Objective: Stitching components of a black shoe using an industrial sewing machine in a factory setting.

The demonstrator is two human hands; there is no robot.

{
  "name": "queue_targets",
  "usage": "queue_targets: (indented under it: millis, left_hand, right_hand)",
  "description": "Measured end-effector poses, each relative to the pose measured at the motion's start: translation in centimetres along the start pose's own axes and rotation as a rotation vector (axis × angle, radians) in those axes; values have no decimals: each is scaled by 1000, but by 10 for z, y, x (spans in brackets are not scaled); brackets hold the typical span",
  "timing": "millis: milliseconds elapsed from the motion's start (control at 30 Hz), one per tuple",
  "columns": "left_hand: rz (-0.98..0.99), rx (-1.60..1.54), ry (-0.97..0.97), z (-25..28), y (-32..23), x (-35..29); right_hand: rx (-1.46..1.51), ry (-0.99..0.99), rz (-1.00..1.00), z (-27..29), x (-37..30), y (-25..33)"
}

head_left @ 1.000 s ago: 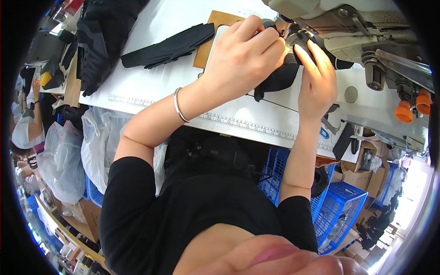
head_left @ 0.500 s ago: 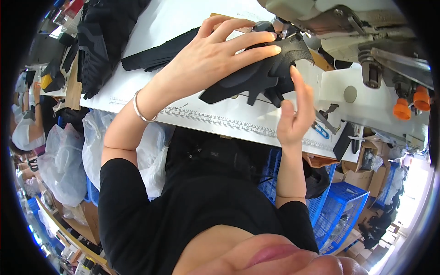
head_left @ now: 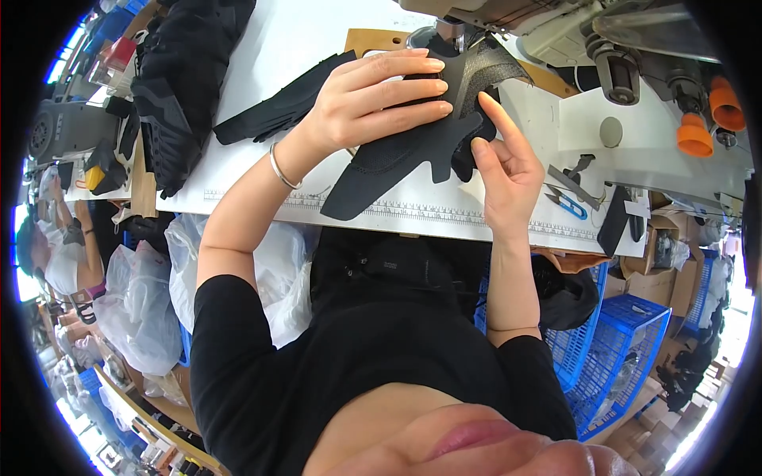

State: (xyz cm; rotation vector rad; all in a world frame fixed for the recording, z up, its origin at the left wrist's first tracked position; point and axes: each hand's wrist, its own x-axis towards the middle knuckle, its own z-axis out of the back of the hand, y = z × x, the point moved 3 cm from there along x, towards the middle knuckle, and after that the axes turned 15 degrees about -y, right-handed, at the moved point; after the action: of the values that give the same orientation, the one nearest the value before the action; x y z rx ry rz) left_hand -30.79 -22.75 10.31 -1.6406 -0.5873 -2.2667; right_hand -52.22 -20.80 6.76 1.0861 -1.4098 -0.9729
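A black fabric shoe upper (head_left: 393,170) with a mesh part (head_left: 486,65) lies on the white table under the sewing machine's head. My left hand (head_left: 381,99) rests on it with the fingers stretched out flat, pressing its upper left area. At its right side, my right hand (head_left: 512,170) pinches the folded edge between thumb and fingers. The far end of the piece reaches to the machine's presser area (head_left: 448,36), where the needle itself is hard to make out.
A stack of black cut pieces (head_left: 278,99) lies left of my left hand, with a larger black pile (head_left: 186,87) beyond. Blue thread snips (head_left: 566,202) and a ruler strip (head_left: 413,212) are near the front edge. Blue crates (head_left: 619,357) stand below right; another person (head_left: 71,246) sits far left.
The shoe upper has turned and lies flatter, its left end nearer to me. My left hand has slid left on it; my right fingers have closed in on its right edge.
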Motion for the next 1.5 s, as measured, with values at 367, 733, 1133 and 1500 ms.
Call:
queue_targets:
  millis: [367,733,1133,1500]
  left_hand:
    - [-54,32,-5,-1,3,-1]
    - [-194,46,-8,1,1,7]
    - [-197,49,-56,-5,-3,6]
    - [-179,93,-46,-9,5,13]
  right_hand:
    - [-36,-4,52,-1,2,0]
    - [-82,-28,80,2,-1,6]
    - [-212,-62,152,0,-5,15]
    - [-185,-61,148,0,14,21]
